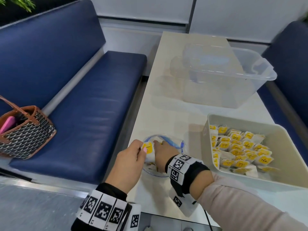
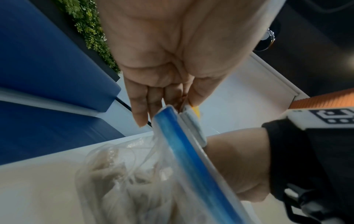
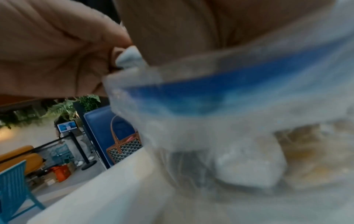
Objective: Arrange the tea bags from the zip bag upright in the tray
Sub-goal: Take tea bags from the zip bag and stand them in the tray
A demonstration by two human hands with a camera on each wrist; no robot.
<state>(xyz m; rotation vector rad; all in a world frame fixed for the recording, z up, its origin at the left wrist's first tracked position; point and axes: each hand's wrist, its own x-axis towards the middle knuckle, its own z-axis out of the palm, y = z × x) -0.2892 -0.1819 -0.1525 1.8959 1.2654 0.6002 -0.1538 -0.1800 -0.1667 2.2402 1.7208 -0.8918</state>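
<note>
The clear zip bag [image 1: 173, 144] with a blue zip strip [image 2: 184, 148] lies open near the table's front left edge. My left hand [image 1: 141, 150] pinches a white tea bag with a yellow tag [image 1: 148, 148] between thumb and fingers at the bag's mouth. My right hand [image 1: 160, 151] reaches down into the bag; its fingertips are hidden by plastic and blur. More tea bags [image 3: 249, 166] show through the plastic. The grey tray [image 1: 283, 182] stands to the right, with several yellow-tagged tea bags [image 1: 240, 152] in rows inside.
A large clear plastic tub [image 1: 260, 75] stands at the far end of the white table [image 1: 166, 97]. A blue bench [image 1: 83, 105] runs along the left, with a patterned handbag [image 1: 25, 135] on it. Another blue seat [image 1: 291, 55] is on the right.
</note>
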